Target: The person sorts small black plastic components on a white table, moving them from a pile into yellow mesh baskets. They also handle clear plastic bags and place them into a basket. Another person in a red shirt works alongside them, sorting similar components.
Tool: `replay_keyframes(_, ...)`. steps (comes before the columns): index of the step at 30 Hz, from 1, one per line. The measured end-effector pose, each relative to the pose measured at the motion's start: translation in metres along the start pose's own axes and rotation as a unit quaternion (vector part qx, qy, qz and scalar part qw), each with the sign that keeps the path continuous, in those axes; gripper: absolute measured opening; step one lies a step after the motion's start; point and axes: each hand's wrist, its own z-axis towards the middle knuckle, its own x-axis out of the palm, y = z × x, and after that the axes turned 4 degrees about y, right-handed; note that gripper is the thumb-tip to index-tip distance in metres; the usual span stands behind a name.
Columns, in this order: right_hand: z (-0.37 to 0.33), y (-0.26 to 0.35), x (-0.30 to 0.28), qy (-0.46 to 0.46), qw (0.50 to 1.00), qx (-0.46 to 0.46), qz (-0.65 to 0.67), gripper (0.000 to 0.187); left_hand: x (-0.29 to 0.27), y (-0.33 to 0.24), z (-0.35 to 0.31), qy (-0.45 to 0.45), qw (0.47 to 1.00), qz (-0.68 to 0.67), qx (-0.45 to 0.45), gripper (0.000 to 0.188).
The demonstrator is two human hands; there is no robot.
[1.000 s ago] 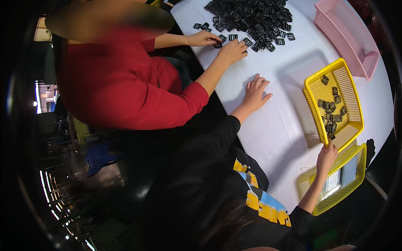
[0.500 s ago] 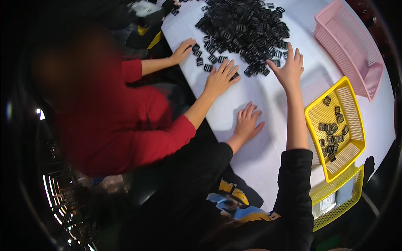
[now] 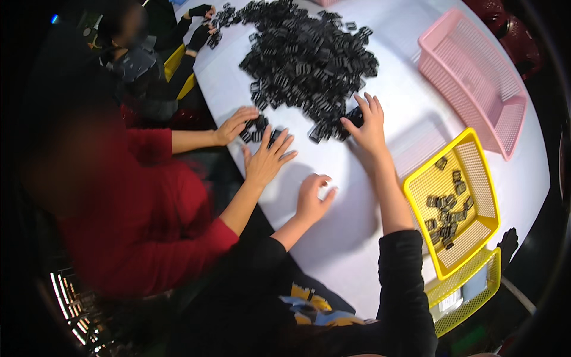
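Note:
A large heap of small black slotted plastic buckles (image 3: 309, 53) covers the far middle of the white table. My right hand (image 3: 370, 131) reaches to the heap's near right edge, thumb and fingers spread around several buckles there. Its fingers look parted, not closed on any of them. Nearer to me, my left hand (image 3: 313, 199) is just above or on the bare tabletop, fingers curved and thumb apart, with no buckle visible in it. To the right, a yellow basket (image 3: 489, 220) holds a scattering of the same buckles.
A pink basket (image 3: 464, 77) stands at the far right. Partly under the yellow basket, a yellow-green one (image 3: 479, 297) holds papers. At left, a red-sleeved person's hands (image 3: 264, 160) rest by several buckles. Another person's dark-sleeved hands (image 3: 202, 30) handle buckles at the far left.
The view has shifted, so the table contents sit further left and lower. My right hand has come down onto the heap's edge buckles. My left fingers, spread before, are now curved.

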Motion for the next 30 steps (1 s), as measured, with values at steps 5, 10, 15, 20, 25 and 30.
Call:
replay_keyframes(5, 0.038, -0.018, 0.014, -0.040, 0.989, 0.140, -0.019, 0.046, 0.007, 0.006, 0.150, -0.145, 0.974, 0.146, 0.097, 0.040)
replay_keyframes(10, 0.036, 0.005, 0.035, 0.081, 0.990, 0.040, -0.106, 0.030, 0.014, 0.038, 0.171, -0.281, 0.930, 0.222, -0.086, 0.048)
replay_keyframes(15, -0.002, 0.008, 0.016, 0.106, 0.993, -0.046, -0.003, 0.028, 0.012, 0.042, 0.159, -0.214, 0.973, 0.078, 0.033, 0.036)
replay_keyframes(20, -0.016, 0.031, 0.004, 0.138, 0.990, -0.036, 0.025, 0.029, 0.001, 0.033, 0.121, -0.164, 0.979, 0.053, 0.109, 0.037)
replay_keyframes(25, -0.047, 0.033, 0.007, 0.077, 0.987, -0.035, 0.138, 0.024, 0.005, 0.020, 0.086, -0.152, 0.984, -0.039, 0.090, 0.034)
replay_keyframes(30, -0.119, 0.053, -0.014, 0.077, 0.983, 0.001, 0.166, 0.017, 0.009, 0.015, 0.029, -0.072, 0.988, -0.105, 0.087, 0.035)
